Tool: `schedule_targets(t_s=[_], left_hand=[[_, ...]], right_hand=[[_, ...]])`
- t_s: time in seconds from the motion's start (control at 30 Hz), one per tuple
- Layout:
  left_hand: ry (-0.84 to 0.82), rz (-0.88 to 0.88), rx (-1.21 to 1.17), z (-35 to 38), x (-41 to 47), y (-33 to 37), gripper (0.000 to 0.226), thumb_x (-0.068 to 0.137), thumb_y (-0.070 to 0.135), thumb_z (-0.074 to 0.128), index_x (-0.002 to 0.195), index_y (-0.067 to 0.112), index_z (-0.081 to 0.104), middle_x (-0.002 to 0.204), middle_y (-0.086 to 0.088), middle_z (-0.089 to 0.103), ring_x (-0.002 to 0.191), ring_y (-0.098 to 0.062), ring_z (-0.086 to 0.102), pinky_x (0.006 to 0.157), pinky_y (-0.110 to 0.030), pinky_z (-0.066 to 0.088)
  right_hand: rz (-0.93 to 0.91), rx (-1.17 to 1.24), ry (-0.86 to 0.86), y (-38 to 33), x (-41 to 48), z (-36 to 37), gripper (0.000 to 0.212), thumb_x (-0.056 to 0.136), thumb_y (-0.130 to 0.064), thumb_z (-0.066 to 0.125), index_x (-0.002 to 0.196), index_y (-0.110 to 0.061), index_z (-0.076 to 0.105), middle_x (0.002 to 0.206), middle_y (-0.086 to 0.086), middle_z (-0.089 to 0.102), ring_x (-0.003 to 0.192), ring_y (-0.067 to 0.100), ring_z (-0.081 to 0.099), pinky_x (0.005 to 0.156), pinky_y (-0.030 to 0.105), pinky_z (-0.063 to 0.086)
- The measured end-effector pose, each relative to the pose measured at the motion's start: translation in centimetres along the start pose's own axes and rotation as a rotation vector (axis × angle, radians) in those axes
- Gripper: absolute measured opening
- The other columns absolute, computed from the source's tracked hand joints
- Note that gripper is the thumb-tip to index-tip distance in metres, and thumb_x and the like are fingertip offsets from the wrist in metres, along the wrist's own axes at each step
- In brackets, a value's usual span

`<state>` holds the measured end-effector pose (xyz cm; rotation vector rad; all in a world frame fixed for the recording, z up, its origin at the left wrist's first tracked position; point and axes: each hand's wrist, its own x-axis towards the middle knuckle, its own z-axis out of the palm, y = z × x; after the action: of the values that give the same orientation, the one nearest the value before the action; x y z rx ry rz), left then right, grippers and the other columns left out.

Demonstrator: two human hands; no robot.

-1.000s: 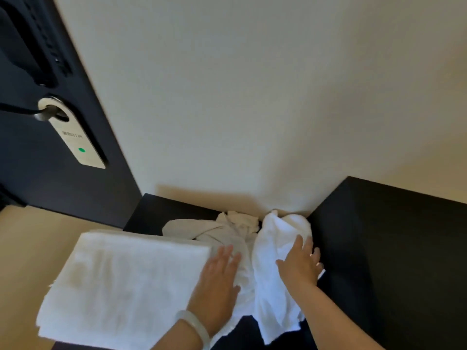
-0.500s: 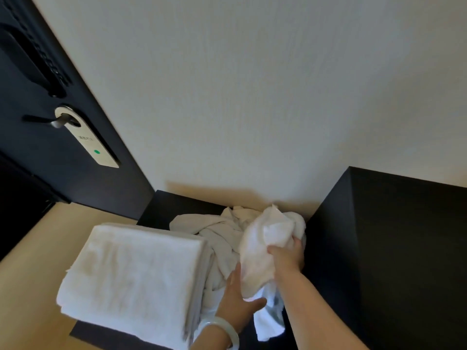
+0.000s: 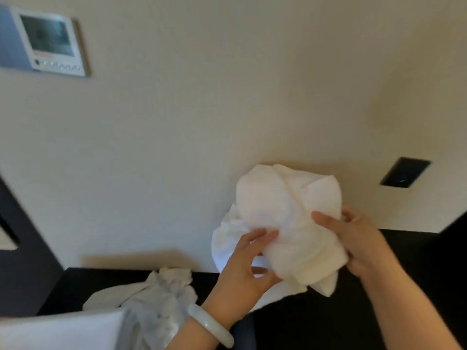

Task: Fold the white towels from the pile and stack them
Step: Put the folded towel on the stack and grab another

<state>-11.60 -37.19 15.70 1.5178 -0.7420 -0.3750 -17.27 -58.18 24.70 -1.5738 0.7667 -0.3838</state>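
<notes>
Nearest, at the left end of the black counter (image 3: 316,327), lies one folded stack (image 3: 58,332) with one crumpled pile (image 3: 161,296) just behind it. Above the counter's middle two hands hold one bunched white towel (image 3: 285,218) in the air: the left hand (image 3: 242,269) curls its fingers round the lower left part, and the right hand (image 3: 361,243) grips the right side, thumb on the front. I think the towel, held as a lump with no corner found, may open unevenly, so a hanging tail could drag the pile or the fold could become crooked. How many towels the stack and the pile contain I cannot tell; on the wall above the counter are one control panel (image 3: 48,41) and one dark plate (image 3: 404,173).
</notes>
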Motion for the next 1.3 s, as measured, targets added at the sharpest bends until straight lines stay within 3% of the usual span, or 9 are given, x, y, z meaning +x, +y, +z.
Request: schedule_targets(t_s=[0.13, 0.33, 0.5, 0.6, 0.73, 0.9, 1.0, 1.13, 1.3], left_hand=[[-0.003, -0.07, 0.184, 3.0, 1.4, -0.1, 0.055, 0.088, 0.018, 0.071, 0.13, 0.044, 0.046, 0.137, 0.017, 0.04, 0.119, -0.001, 0.05, 0.094, -0.025, 0.051], [-0.28, -0.276, 0.711, 9.6, 1.8, -4.4, 0.078, 0.089, 0.042, 0.066, 0.152, 0.036, 0.022, 0.161, 0.009, 0.011, 0.147, -0.014, 0.018, 0.12, -0.034, 0.019], [-0.581, -0.407, 1.113, 16.5, 2.4, -6.9, 0.091, 0.085, 0.067, 0.054, 0.149, 0.051, -0.008, 0.159, 0.013, -0.027, 0.143, -0.035, -0.03, 0.113, -0.06, -0.015], [-0.509, -0.43, 1.161, 18.1, 4.0, -7.6, 0.081, 0.092, 0.065, 0.044, 0.15, 0.051, -0.011, 0.158, 0.011, -0.029, 0.142, -0.036, -0.032, 0.116, -0.054, -0.015], [-0.452, -0.398, 1.181, 19.3, 7.0, -7.9, 0.064, 0.102, 0.049, 0.036, 0.153, 0.046, -0.002, 0.162, 0.004, -0.021, 0.146, -0.038, -0.022, 0.12, -0.046, -0.008], [-0.357, -0.402, 1.044, 21.1, 8.4, -7.6, 0.044, 0.107, 0.035, 0.029, 0.15, 0.042, 0.029, 0.164, 0.002, -0.007, 0.149, -0.035, -0.012, 0.121, -0.042, -0.004], [-0.172, -0.392, 0.95, 22.5, 8.2, -6.5, 0.038, 0.106, 0.032, 0.034, 0.136, 0.028, 0.056, 0.158, 0.002, 0.031, 0.146, -0.024, 0.025, 0.119, -0.033, 0.017], [0.277, -0.477, 0.396, 26.2, 9.2, -3.4, 0.027, 0.099, 0.035, 0.052, 0.104, 0.011, 0.063, 0.106, -0.004, 0.067, 0.094, -0.016, 0.06, 0.094, -0.037, 0.049], [0.335, -0.576, -0.103, 27.9, 12.0, 0.2, 0.027, 0.093, 0.024, 0.065, 0.108, 0.002, 0.066, 0.108, -0.017, 0.069, 0.104, -0.034, 0.064, 0.096, -0.051, 0.051]], right_hand=[[0.136, -0.027, 0.062, 1.6, 2.0, -9.9, 0.053, 0.072, -0.018, 0.081, 0.122, -0.023, 0.064, 0.109, 0.01, 0.071, 0.102, 0.037, 0.065, 0.091, 0.06, 0.051], [0.223, -0.308, 0.206, 10.6, 6.3, -16.1, 0.051, 0.09, -0.023, 0.069, 0.139, -0.015, 0.053, 0.133, 0.01, 0.058, 0.12, 0.034, 0.054, 0.104, 0.052, 0.042], [0.038, -0.206, 0.262, 11.9, 9.3, -21.8, 0.034, 0.094, -0.025, 0.065, 0.126, -0.015, 0.065, 0.118, 0.008, 0.068, 0.102, 0.025, 0.062, 0.089, 0.041, 0.051], [-0.072, -0.062, 0.396, 10.1, 10.9, -27.0, 0.011, 0.094, -0.023, 0.066, 0.104, -0.022, 0.071, 0.102, 0.005, 0.07, 0.08, 0.013, 0.061, 0.066, 0.028, 0.047], [0.017, -0.331, 0.265, 9.7, 12.8, -31.9, 0.027, 0.098, -0.022, 0.059, 0.122, -0.01, 0.065, 0.107, 0.008, 0.068, 0.081, 0.019, 0.058, 0.07, 0.034, 0.048], [-0.284, -1.143, 0.141, 10.6, 11.3, -28.3, 0.027, 0.094, -0.03, 0.053, 0.118, -0.019, 0.061, 0.112, 0.002, 0.063, 0.104, 0.024, 0.06, 0.088, 0.034, 0.05], [-0.371, -0.895, -0.222, 12.0, 9.7, -23.8, 0.062, 0.094, -0.032, 0.061, 0.148, -0.02, 0.034, 0.145, -0.005, 0.04, 0.136, 0.016, 0.04, 0.112, 0.029, 0.034], [-0.197, -0.778, -0.354, 13.0, 9.5, -20.7, 0.088, 0.091, -0.04, 0.066, 0.157, -0.023, 0.01, 0.16, -0.002, 0.016, 0.147, 0.019, 0.022, 0.118, 0.031, 0.024], [-0.249, -0.703, -0.275, 11.9, 10.8, -22.5, 0.007, 0.096, -0.019, 0.058, 0.089, -0.021, 0.057, 0.091, -0.004, 0.059, 0.082, 0.009, 0.055, 0.085, 0.032, 0.05]])
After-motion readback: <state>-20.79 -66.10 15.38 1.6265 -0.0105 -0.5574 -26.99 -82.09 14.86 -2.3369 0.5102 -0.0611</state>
